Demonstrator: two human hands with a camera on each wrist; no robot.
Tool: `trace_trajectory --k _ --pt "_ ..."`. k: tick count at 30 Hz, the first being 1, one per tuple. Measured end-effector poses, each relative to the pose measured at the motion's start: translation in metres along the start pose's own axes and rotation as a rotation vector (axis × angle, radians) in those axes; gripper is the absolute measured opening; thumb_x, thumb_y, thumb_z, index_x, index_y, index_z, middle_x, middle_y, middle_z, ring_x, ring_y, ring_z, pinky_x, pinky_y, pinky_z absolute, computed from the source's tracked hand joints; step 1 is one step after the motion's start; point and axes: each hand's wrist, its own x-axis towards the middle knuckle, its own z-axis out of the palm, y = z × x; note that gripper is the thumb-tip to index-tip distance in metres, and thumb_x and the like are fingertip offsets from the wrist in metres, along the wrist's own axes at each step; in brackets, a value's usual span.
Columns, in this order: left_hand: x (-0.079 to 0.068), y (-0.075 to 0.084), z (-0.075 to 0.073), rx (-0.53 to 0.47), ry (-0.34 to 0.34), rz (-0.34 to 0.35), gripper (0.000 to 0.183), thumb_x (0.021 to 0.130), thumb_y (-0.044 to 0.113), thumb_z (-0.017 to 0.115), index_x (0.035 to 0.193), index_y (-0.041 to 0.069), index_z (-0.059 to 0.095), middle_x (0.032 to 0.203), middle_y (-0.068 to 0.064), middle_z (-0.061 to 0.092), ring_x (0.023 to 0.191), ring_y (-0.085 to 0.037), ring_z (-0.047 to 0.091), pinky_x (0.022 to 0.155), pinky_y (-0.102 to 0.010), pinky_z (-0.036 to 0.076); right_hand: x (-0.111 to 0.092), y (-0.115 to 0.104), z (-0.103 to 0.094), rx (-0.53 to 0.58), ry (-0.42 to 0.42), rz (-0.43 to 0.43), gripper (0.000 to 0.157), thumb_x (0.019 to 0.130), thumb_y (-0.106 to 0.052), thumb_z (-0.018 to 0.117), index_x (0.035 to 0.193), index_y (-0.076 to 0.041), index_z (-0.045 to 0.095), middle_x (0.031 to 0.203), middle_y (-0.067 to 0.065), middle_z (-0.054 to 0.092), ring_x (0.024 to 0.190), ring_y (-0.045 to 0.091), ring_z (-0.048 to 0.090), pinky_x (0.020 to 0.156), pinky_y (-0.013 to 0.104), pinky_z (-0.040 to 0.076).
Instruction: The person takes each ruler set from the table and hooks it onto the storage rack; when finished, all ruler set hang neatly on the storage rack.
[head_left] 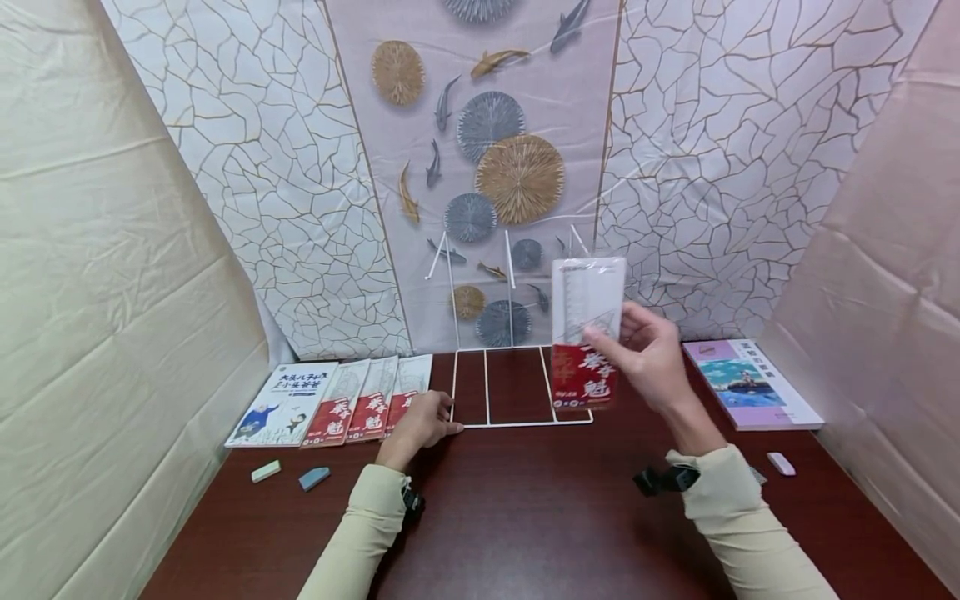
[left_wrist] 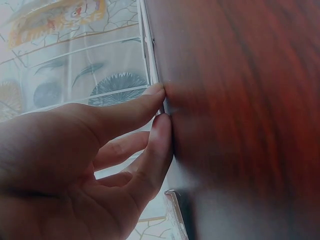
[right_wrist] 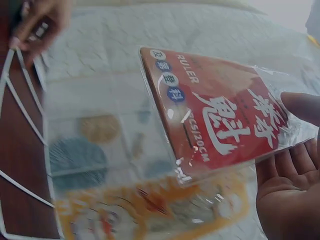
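Observation:
My right hand [head_left: 651, 360] holds up a ruler set [head_left: 572, 321] in a clear sleeve, its lower half a red card with white characters. The thumb lies on the front and the fingers are behind. "RULER" is printed on the pack [right_wrist: 215, 115] in the right wrist view. Down at the table, my left hand [head_left: 422, 423] pinches the front left corner of a white wire rack [head_left: 517, 425] between thumb and finger; the left wrist view shows the fingertips [left_wrist: 159, 125] on the thin wire [left_wrist: 151, 57]. The raised set overlaps the rack's right end.
Left of the rack, several similar red-carded packs [head_left: 367, 400] lean overlapping beside a white picture book [head_left: 281, 404]. A green eraser [head_left: 266, 472] and a blue eraser [head_left: 314, 478] lie before them. On the right are a pink-covered book [head_left: 753, 387] and a small whitish eraser [head_left: 782, 463].

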Motion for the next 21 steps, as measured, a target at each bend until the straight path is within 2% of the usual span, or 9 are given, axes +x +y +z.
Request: trace_trajectory --k 4,9,15,21 --pt "0.000 0.000 0.000 0.000 0.000 0.001 0.048 0.081 0.019 0.085 0.120 -0.003 0.067 0.089 -0.009 0.071 0.080 -0.015 0.064 0.078 -0.034 0.055 -0.008 0.014 0.023 -0.059 -0.081 0.078 0.028 0.087 -0.008 0.078 0.114 -0.005 0.070 0.102 0.010 0.077 0.082 0.020 0.074 0.067 0.029 0.060" --pt "0.000 0.001 -0.001 -0.004 0.001 -0.007 0.048 0.081 0.019 0.084 0.121 -0.003 0.066 0.088 -0.008 0.071 0.080 -0.015 0.063 0.079 -0.034 0.055 -0.016 0.027 0.046 -0.068 -0.150 0.152 0.027 0.087 -0.012 0.078 0.112 -0.007 0.071 0.103 0.014 0.077 0.083 0.017 0.074 0.067 0.029 0.060" --pt "0.001 -0.001 0.000 0.010 0.005 0.004 0.046 0.082 0.018 0.083 0.119 -0.004 0.066 0.087 -0.008 0.070 0.076 -0.011 0.060 0.075 -0.031 0.054 -0.020 0.013 0.062 -0.051 -0.153 0.187 0.025 0.089 -0.006 0.076 0.111 0.001 0.069 0.103 0.020 0.075 0.084 0.012 0.073 0.069 0.026 0.059" --pt "0.000 -0.001 0.001 0.003 0.001 -0.001 0.048 0.081 0.019 0.084 0.120 -0.003 0.067 0.088 -0.009 0.071 0.077 -0.013 0.061 0.077 -0.033 0.054 -0.020 0.005 0.065 -0.069 -0.144 0.225 0.026 0.089 -0.010 0.076 0.113 -0.001 0.069 0.105 0.020 0.075 0.085 0.015 0.074 0.069 0.031 0.060"
